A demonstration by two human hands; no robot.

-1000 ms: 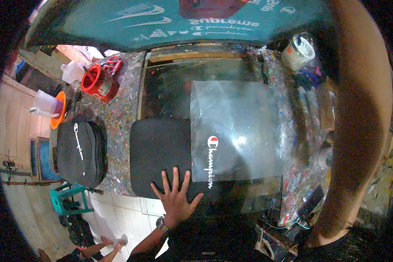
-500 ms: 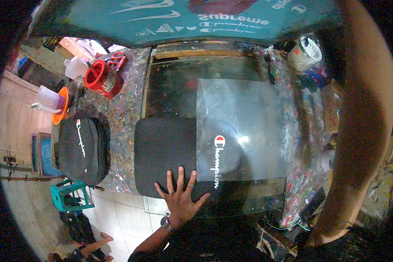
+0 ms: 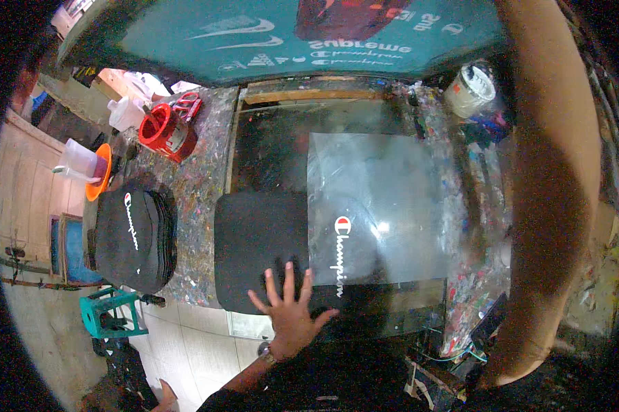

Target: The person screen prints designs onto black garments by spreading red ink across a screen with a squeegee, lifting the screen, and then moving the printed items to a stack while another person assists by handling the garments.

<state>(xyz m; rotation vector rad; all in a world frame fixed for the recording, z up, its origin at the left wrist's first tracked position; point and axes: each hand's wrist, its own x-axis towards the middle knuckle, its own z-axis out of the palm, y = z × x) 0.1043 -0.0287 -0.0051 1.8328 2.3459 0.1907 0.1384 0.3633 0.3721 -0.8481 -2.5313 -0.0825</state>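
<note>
My left hand (image 3: pixel 293 323), a watch on its wrist, spreads its fingers over the near edge of a flat black piece (image 3: pixel 260 233) with rounded corners. Shadows by the fingertips leave it unclear whether they touch. A clear plastic sheet (image 3: pixel 399 185) covers the piece's right part and reaches beyond it. White lettering with a red mark (image 3: pixel 341 240) shows at the sheet's left side. My right arm (image 3: pixel 557 172) stretches up along the right side; its hand is out of view. Across the top stands a tilted teal printing screen (image 3: pixel 254 58) with pale designs and a red patch.
On the left lies a stack of black printed pieces (image 3: pixel 131 240). Behind it are a red tub (image 3: pixel 166 134), red scissors (image 3: pixel 188 105) and a plastic cup (image 3: pixel 79 161) on an orange plate. A white bucket (image 3: pixel 471 91) stands far right. A teal stool (image 3: pixel 114 312) is below left.
The view has shifted slightly. The teal screen sits a little lower, and my right arm has moved a little left in the picture. My left hand remains spread by the black piece's near edge.
</note>
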